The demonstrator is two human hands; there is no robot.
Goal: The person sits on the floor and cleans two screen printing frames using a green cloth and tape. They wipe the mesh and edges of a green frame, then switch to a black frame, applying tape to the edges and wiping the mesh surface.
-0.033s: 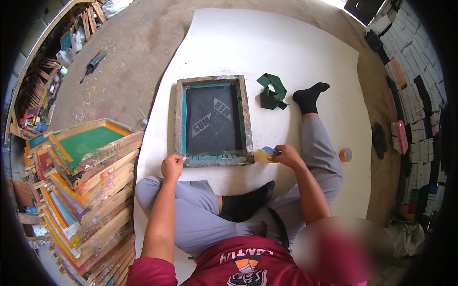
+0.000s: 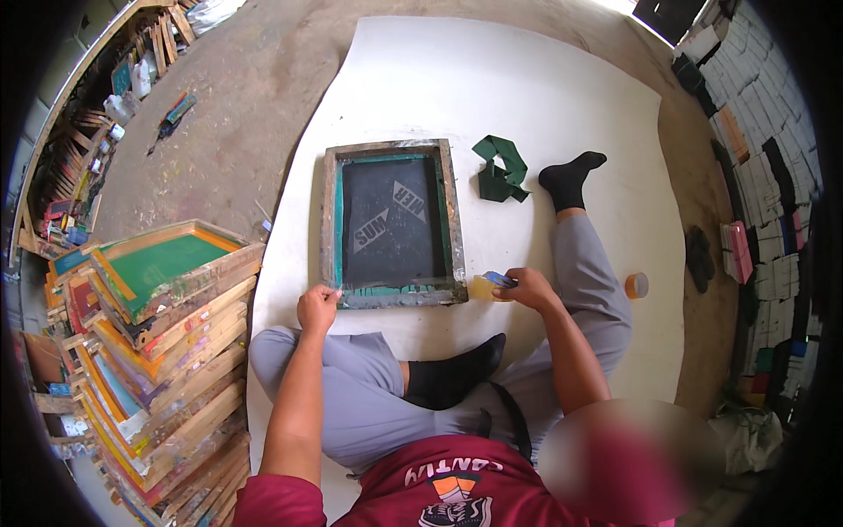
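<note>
On the white sheet before me lies a screen printing frame [image 2: 457,220], its wooden bars worn and its dark mesh [image 2: 386,250] edged in green and marked with pale triangles. My left hand [image 2: 317,307] is at the near left corner, fingertips pinched together on what looks like the end of a clear tape strip [image 2: 399,286] running along the near bar. Just off the near right corner, my right hand [image 2: 531,288] grips a yellowish roll of tape [image 2: 481,287] with a blue part at its top.
A crumpled dark green cloth [image 2: 502,169] lies right of the frame, and another tape roll [image 2: 637,285] stands beyond my right knee. Many stained wooden frames [image 2: 171,334] are piled at my left. Folded white goods [image 2: 755,97] line the right side.
</note>
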